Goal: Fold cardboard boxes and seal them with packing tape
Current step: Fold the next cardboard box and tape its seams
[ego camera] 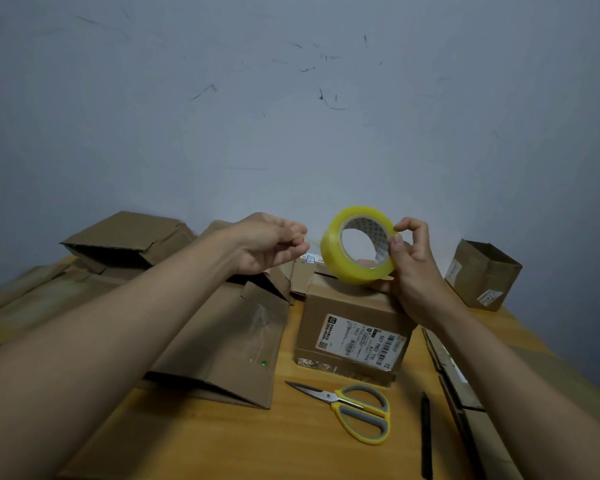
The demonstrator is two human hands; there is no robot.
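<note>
Cardboard box (355, 327) sits folded on the surface (243, 441), awaiting its seal. Above it, right hand (413, 268) grips the tape roll (359, 244); left hand (269, 245) pinches the tape's free end. Next, I judge: draw tape out across the top flaps.

Light dim, cool, even; source not in view, possibly overhead. Wall (291, 98) reads flat grey-blue, darker toward the corners. Shadows soft: faint ones under the scissors (352, 408) on the worktop (291, 445). Slight sheen on the tape roll (359, 244). Strong wide-angle bowing at the edges; forearms stretched. Fine label print smeared, unreadable. Mild compression softness overall.
</note>
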